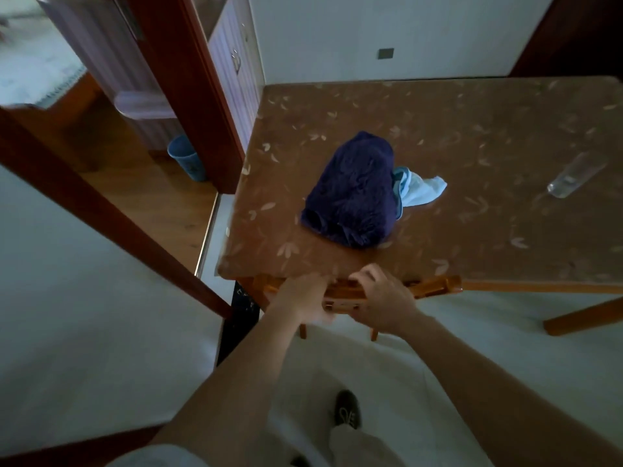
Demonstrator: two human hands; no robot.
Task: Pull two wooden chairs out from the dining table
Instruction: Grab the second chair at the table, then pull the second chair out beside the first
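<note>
Fingers of the left hand (305,299) and right hand (381,298) curl closed over the top rail of one wooden chair (435,287), side by side. The chair sits tucked against the near edge of the dining table (472,136), only its backrest and two legs showing. On the tabletop lie one dark blue cloth (352,190), one light blue cloth (418,188) touching it, and one clear bottle (573,176) well apart. One blue bin (187,158) stands by the doorway.

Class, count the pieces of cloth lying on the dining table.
2: a dark blue cloth near the table's middle, and a light blue cloth touching its right side, partly tucked under it.
</note>
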